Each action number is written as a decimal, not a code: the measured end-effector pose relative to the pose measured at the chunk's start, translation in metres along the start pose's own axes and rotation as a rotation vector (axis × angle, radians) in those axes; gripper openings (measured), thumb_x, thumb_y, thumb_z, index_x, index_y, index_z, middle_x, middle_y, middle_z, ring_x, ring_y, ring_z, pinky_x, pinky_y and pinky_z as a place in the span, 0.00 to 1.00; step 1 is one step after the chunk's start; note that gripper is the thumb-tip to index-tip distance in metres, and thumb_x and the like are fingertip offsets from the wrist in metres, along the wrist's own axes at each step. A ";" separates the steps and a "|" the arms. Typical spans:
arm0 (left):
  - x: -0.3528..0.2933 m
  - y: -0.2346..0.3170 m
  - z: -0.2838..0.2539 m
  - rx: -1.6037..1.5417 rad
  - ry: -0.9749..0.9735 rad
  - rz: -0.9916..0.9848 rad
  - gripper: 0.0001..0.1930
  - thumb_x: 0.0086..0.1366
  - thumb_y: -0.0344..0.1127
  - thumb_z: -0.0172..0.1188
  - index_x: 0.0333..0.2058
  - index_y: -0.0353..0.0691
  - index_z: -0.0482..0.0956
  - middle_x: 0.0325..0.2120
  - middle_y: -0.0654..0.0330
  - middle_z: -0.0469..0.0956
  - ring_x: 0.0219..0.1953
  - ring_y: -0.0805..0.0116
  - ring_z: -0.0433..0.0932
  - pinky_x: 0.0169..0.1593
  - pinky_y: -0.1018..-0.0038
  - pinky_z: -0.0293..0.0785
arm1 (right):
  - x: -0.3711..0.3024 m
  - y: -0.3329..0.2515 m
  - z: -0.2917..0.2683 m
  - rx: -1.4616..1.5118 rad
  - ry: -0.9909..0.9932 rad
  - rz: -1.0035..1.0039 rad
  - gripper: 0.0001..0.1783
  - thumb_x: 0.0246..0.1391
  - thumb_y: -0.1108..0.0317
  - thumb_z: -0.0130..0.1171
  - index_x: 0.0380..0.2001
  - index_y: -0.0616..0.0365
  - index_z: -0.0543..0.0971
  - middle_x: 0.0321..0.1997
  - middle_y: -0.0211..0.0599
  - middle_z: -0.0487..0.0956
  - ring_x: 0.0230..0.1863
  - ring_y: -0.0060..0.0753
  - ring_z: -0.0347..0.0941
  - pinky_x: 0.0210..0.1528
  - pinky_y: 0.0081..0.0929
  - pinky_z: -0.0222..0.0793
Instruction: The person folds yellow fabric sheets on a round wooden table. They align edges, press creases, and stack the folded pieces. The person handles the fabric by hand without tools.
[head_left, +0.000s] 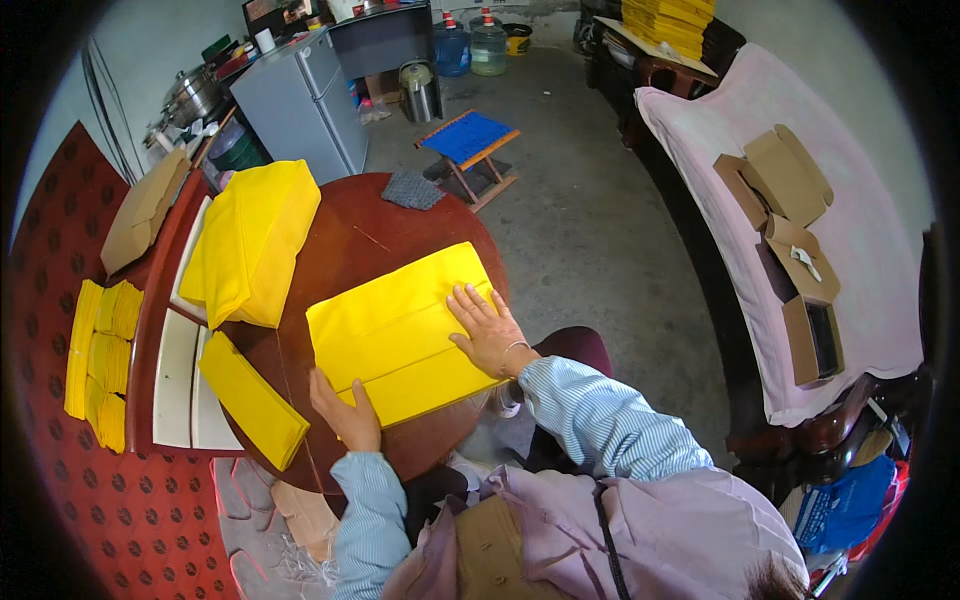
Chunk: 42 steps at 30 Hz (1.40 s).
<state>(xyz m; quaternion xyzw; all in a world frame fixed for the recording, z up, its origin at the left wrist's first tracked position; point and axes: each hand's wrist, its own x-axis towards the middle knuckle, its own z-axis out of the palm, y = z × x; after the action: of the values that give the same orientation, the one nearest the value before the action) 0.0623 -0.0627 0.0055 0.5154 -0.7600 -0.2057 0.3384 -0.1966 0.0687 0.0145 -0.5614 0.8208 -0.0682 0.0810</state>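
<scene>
A flat folded piece of yellow fabric [400, 320], perhaps a bag, lies on the round red-brown table [350, 215] before me. My right hand [492, 335] rests flat on its right part, fingers stretched out. At its lower left edge is my left hand [347, 408], thumb and fingers apart, touching the border. Neither hand grips anything. To the left stands a boxy yellow fabric stack [260, 240], and nearer me is a narrow folded yellow bundle [253, 400].
A grey cloth [412, 190] sits at the table's far edge. Beyond it stands a blue folding stool [470, 138]. Opened cardboard boxes [790, 175] lie on the pink-covered sofa [860, 280] at right. More yellow bundles [105, 350] are at far left, near a grey fridge [300, 100].
</scene>
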 end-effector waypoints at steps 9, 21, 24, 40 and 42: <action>-0.005 0.011 0.036 -0.281 -0.459 -0.147 0.15 0.78 0.30 0.56 0.58 0.29 0.74 0.54 0.50 0.81 0.55 0.56 0.82 0.57 0.69 0.79 | 0.007 0.001 0.000 -0.016 0.014 0.002 0.39 0.78 0.44 0.38 0.83 0.48 0.51 0.89 0.33 0.44 0.88 0.34 0.34 0.85 0.52 0.27; 0.072 0.050 -0.015 -1.149 -0.795 -0.580 0.38 0.65 0.17 0.60 0.72 0.47 0.63 0.61 0.59 0.77 0.56 0.60 0.82 0.56 0.61 0.83 | 0.019 0.050 -0.060 0.836 0.013 0.012 0.41 0.67 0.43 0.62 0.76 0.47 0.67 0.77 0.56 0.68 0.78 0.58 0.62 0.80 0.50 0.55; 0.115 0.050 -0.047 -0.846 -1.124 -0.353 0.39 0.61 0.18 0.60 0.72 0.47 0.66 0.57 0.63 0.80 0.52 0.71 0.81 0.51 0.75 0.79 | 0.035 0.044 -0.065 1.211 -0.024 0.059 0.54 0.55 0.36 0.71 0.79 0.40 0.61 0.82 0.54 0.59 0.82 0.59 0.55 0.83 0.54 0.49; 0.216 0.108 0.019 -0.065 -1.486 0.118 0.39 0.57 0.22 0.66 0.69 0.35 0.69 0.44 0.56 0.85 0.43 0.69 0.82 0.51 0.72 0.76 | 0.010 0.047 -0.067 1.582 -0.187 0.231 0.33 0.58 0.65 0.76 0.63 0.66 0.77 0.49 0.44 0.88 0.51 0.36 0.86 0.60 0.32 0.79; 0.207 0.101 0.044 0.053 -1.443 0.263 0.38 0.57 0.25 0.68 0.68 0.38 0.70 0.43 0.56 0.84 0.42 0.68 0.81 0.48 0.70 0.76 | 0.006 0.046 -0.053 1.455 -0.184 0.355 0.33 0.59 0.65 0.75 0.64 0.66 0.75 0.50 0.45 0.88 0.52 0.36 0.86 0.59 0.31 0.80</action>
<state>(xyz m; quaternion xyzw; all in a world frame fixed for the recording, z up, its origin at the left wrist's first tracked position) -0.0846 -0.2163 0.1050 0.1642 -0.8541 -0.4330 -0.2368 -0.2520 0.0807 0.0568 -0.2291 0.6367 -0.5319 0.5092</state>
